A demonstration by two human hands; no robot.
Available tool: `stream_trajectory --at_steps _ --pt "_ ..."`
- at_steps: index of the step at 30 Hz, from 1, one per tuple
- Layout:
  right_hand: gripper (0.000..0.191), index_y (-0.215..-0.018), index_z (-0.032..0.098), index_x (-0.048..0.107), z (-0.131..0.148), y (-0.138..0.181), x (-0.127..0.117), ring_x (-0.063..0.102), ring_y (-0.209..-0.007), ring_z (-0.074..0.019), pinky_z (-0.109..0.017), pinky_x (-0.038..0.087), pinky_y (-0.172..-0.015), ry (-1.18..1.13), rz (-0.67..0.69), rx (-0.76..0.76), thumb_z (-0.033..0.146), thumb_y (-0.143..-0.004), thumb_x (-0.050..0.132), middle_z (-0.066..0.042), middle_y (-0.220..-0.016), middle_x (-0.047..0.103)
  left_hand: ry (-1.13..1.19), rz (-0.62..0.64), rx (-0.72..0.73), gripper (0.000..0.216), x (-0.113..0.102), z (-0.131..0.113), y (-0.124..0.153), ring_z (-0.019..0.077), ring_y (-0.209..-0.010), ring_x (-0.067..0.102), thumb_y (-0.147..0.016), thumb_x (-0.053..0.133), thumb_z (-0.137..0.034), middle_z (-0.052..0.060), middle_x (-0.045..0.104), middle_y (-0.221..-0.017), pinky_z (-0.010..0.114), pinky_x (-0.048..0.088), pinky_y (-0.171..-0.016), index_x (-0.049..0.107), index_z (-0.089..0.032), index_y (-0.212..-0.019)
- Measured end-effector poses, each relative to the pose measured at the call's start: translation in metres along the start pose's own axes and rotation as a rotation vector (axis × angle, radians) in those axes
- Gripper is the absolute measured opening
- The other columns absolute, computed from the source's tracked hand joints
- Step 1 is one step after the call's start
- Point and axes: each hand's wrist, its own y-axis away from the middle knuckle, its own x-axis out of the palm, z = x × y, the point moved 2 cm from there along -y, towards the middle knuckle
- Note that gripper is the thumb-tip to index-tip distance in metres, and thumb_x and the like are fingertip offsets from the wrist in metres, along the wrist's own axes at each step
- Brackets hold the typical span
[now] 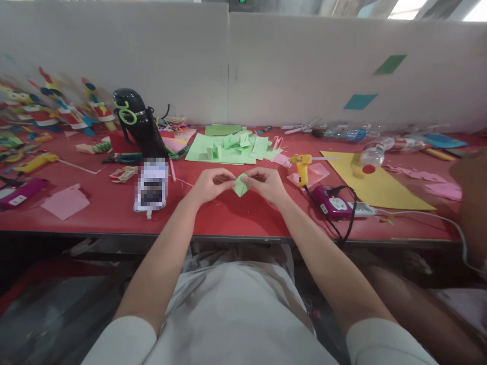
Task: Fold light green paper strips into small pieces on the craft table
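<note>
Between my two hands, just above the red tabletop (232, 218), is a small folded piece of light green paper (241, 186), turned like a diamond with a crease showing. My left hand (213, 185) pinches its left corner between thumb and fingers. On the opposite corner, my right hand (267, 183) is closed in the same kind of pinch. Behind the hands lie light green sheets (198, 148) with several folded green pieces (239, 141) on top.
A yellow hot glue gun (302, 167) and a purple power strip (333, 203) with cables are right of my hands. A phone (151, 185) and a black bottle (137, 121) stand left. Farther right are yellow paper (395, 187), a plastic bottle (373, 156) and another person's arm (472, 203).
</note>
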Motion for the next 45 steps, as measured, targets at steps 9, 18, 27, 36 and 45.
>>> stream_trajectory --at_steps 9,18,27,36,45 --pt "0.026 -0.071 0.018 0.071 0.000 -0.001 0.004 0.067 -0.076 -0.0180 -0.034 0.056 -0.075 -0.026 -0.036 -0.047 0.041 -0.067 0.082 -0.006 -0.083 0.072 0.112 -0.164 -0.076 0.024 0.003 0.007 -0.004 0.0195 -0.076 0.072 -0.072 0.076 -0.027 0.006 0.075 -0.077 0.031 0.057 -0.075 0.070 -0.015 -0.092" --pt "0.024 -0.072 0.018 0.073 -0.001 -0.001 0.005 0.068 -0.082 -0.0195 -0.036 0.056 -0.081 -0.008 -0.037 -0.108 0.040 -0.069 0.082 -0.007 -0.087 0.072 0.007 -0.109 0.026 0.019 0.005 0.001 -0.003 0.0188 -0.084 0.071 -0.078 0.073 -0.031 0.007 0.076 -0.091 0.031 0.057 -0.081 0.074 -0.017 -0.091" --pt "0.025 -0.093 0.019 0.072 0.005 0.001 0.004 0.069 -0.085 -0.0187 -0.033 0.055 -0.079 -0.026 -0.010 -0.119 0.040 -0.080 0.072 -0.007 -0.091 0.074 0.005 -0.217 0.047 0.007 0.001 0.000 -0.004 0.0174 -0.076 0.070 -0.077 0.072 -0.021 0.005 0.076 -0.080 0.029 0.057 -0.074 0.075 -0.017 -0.081" --pt "0.020 -0.085 0.019 0.075 0.002 -0.001 0.002 0.069 -0.077 -0.0188 -0.033 0.055 -0.074 0.096 -0.068 -0.124 0.037 -0.078 0.071 -0.005 -0.083 0.076 0.018 -0.175 0.078 0.009 0.002 -0.002 -0.003 0.0178 -0.080 0.069 -0.077 0.072 -0.024 0.005 0.075 -0.084 0.030 0.057 -0.077 0.074 -0.018 -0.083" --pt "0.020 -0.086 0.018 0.076 0.002 0.003 0.003 0.069 -0.074 -0.0181 -0.031 0.055 -0.070 0.123 -0.025 -0.121 0.037 -0.079 0.070 -0.005 -0.082 0.076 0.002 -0.054 0.081 0.012 0.003 -0.004 -0.002 0.0178 -0.085 0.068 -0.080 0.069 -0.026 0.007 0.072 -0.091 0.031 0.055 -0.081 0.073 -0.017 -0.087"
